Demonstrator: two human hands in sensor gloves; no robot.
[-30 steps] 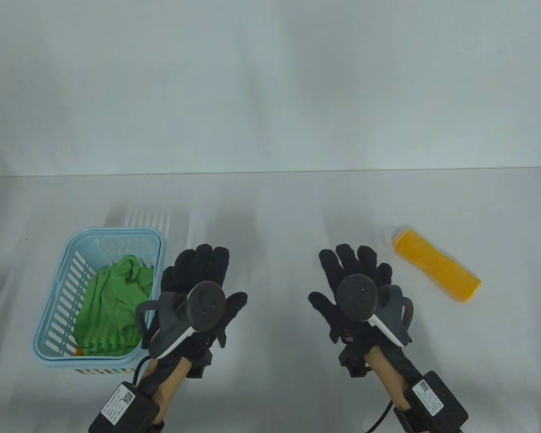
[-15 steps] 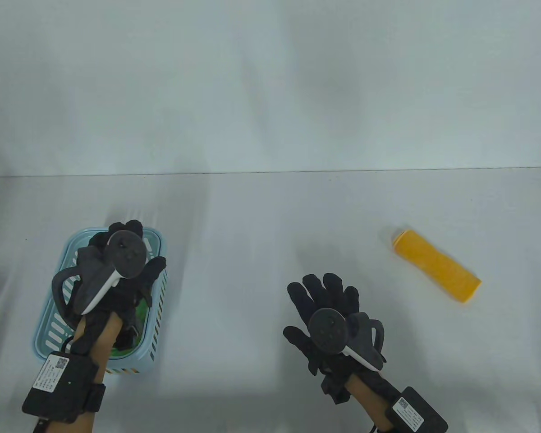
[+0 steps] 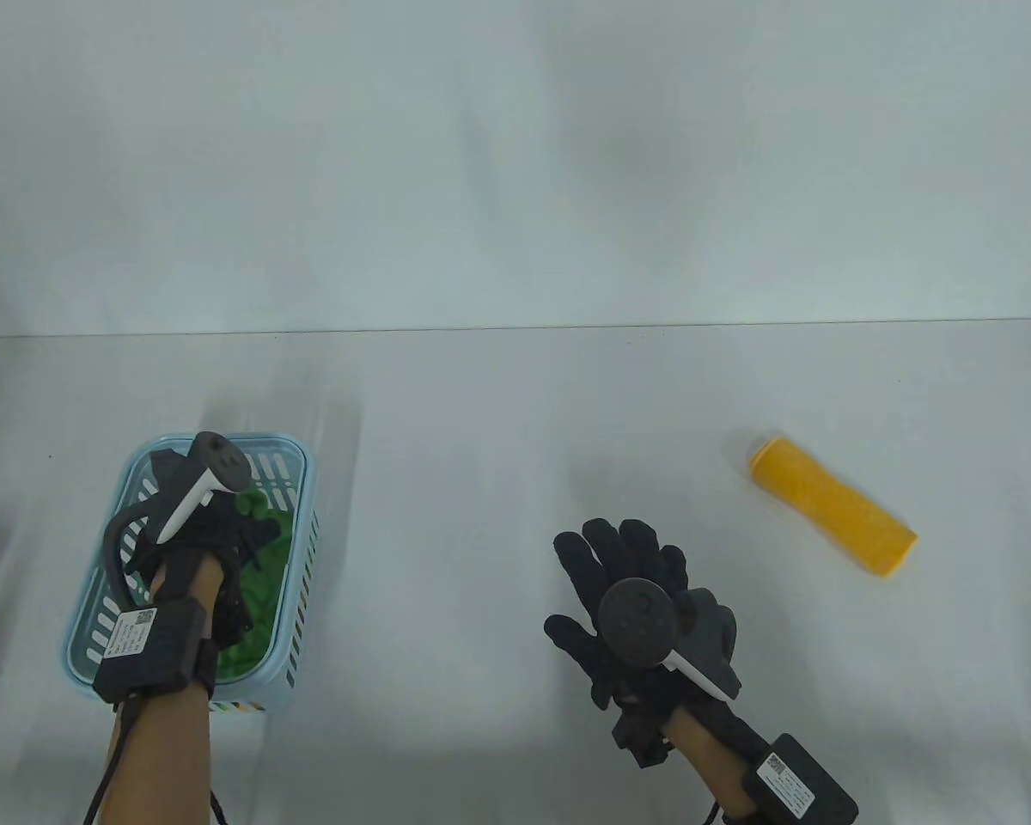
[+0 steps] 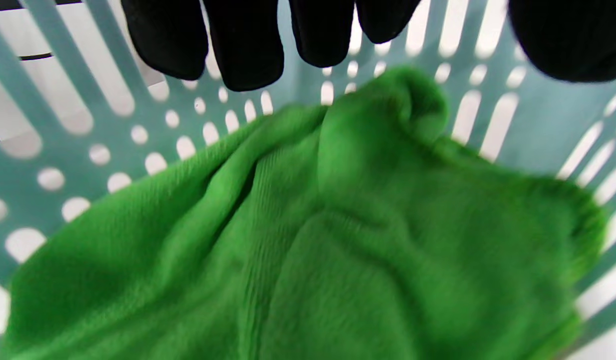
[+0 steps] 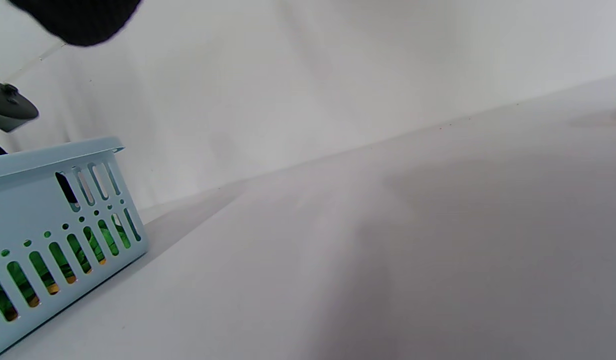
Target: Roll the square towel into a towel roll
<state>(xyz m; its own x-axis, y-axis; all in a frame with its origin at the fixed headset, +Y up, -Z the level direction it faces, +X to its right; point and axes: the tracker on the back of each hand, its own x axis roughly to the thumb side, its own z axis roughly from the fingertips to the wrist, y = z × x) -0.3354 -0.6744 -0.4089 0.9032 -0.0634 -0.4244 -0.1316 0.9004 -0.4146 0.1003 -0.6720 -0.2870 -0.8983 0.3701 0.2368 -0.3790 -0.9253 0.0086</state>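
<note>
Green towel [image 4: 338, 240] lies crumpled in blue basket [image 3: 296, 550], near-left on desk [image 3: 498, 447]. Step: fetch, judged. Left hand [image 3: 198, 537] inside basket, fingers [image 4: 247, 45] hanging straight above cloth, no hold visible. Next: pinch edge, lift out, spread flat. Right hand [image 3: 627, 601] flat, empty, over desk centre. Yellow roll [image 3: 833, 505] lies finished, far right.

White table [image 3: 515, 412] against a plain white wall [image 3: 515, 155].

Basket [image 3: 301, 550] walls box in left hand [image 3: 191, 537]; fingers [image 4: 247, 55] just above green towel [image 4: 313, 240], top open. Worktop [image 3: 498, 430] bare between basket and yellow roll [image 3: 832, 504]. Right hand [image 3: 631, 601] over open middle.
</note>
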